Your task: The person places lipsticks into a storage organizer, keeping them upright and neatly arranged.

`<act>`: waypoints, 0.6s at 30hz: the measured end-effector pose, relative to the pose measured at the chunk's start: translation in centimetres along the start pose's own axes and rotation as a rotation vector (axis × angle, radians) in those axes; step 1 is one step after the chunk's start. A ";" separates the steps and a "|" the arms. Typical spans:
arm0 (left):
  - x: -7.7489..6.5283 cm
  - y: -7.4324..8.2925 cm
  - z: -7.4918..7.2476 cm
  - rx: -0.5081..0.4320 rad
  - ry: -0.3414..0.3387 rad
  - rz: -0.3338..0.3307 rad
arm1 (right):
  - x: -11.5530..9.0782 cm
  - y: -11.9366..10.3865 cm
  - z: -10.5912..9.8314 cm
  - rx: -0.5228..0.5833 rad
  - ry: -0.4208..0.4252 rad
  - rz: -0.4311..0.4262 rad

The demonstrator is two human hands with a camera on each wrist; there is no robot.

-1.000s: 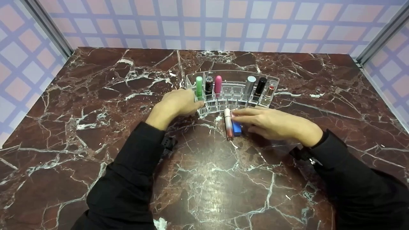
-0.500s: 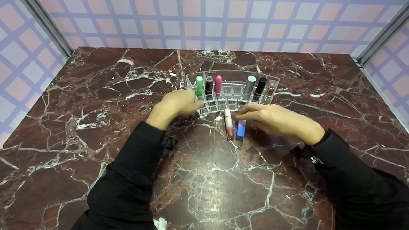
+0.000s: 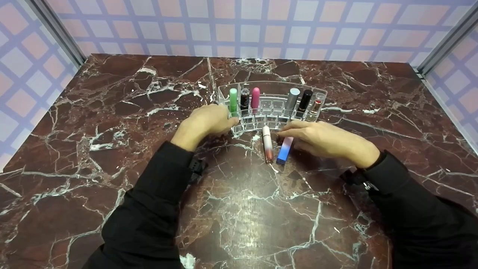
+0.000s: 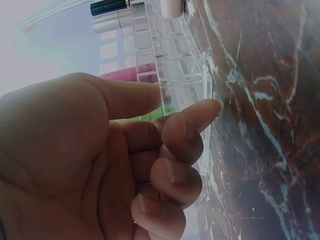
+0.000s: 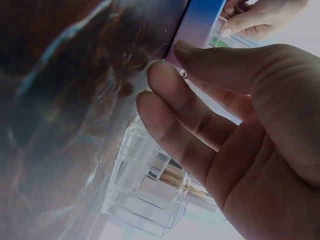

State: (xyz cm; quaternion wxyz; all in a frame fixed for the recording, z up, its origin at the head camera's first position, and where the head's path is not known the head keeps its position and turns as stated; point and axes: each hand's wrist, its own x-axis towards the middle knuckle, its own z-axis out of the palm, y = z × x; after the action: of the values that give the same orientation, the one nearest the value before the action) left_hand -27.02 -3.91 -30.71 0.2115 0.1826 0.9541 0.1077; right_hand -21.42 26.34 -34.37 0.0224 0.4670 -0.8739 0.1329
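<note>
A clear curved cosmetics organizer [image 3: 267,106] stands on the marble-look table. My left hand [image 3: 207,120] holds its left end between thumb and index finger, the other fingers curled below, as the left wrist view shows. My right hand [image 3: 323,141] pinches the far end of a blue-and-pink square lipstick tube [image 3: 285,151] lying on the table. In the right wrist view, the thumb lies against the tube's pink end [image 5: 192,35]; part of the grip is hidden. Left of it lies a lip gloss tube [image 3: 267,144] with a white cap, apart from both hands.
Upright in the organizer's back row stand a green tube [image 3: 233,101], a black patterned tube [image 3: 244,99], a pink tube [image 3: 255,100], a silver tube [image 3: 292,101], a black tube [image 3: 304,100] and a red-tipped lipstick [image 3: 315,108]. A checked wall [image 3: 246,30] rises behind the table.
My right hand has drawn the blue-and-pink lipstick tube rightward, away from the lip gloss, and the tube has turned to a slant. The left hand and the organizer have stayed in place.
</note>
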 end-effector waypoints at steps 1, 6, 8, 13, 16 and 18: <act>0.0 0.0 0.0 -0.001 -0.002 -0.002 | 0.0 0.0 0.0 0.001 -0.006 0.006; 0.0 0.1 0.0 0.002 -0.013 -0.008 | 0.0 0.1 0.0 0.003 -0.020 0.011; 0.0 0.1 0.0 0.005 -0.013 -0.002 | 0.0 0.2 0.0 0.006 -0.023 0.012; 0.0 0.1 0.0 0.005 -0.003 0.012 | -0.1 0.2 0.0 0.007 -0.032 0.024; 0.0 0.0 0.1 0.003 0.001 0.015 | -0.2 0.2 -0.1 0.002 -0.042 0.025; 0.0 0.0 0.1 0.004 0.000 0.016 | -0.2 0.2 -0.2 -0.002 -0.051 0.023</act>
State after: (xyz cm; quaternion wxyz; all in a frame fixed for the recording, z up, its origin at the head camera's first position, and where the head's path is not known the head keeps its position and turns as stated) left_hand -26.96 -3.93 -30.76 0.2103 0.1906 0.9528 0.1077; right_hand -21.45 26.63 -34.26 -0.0011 0.4603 -0.8796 0.1204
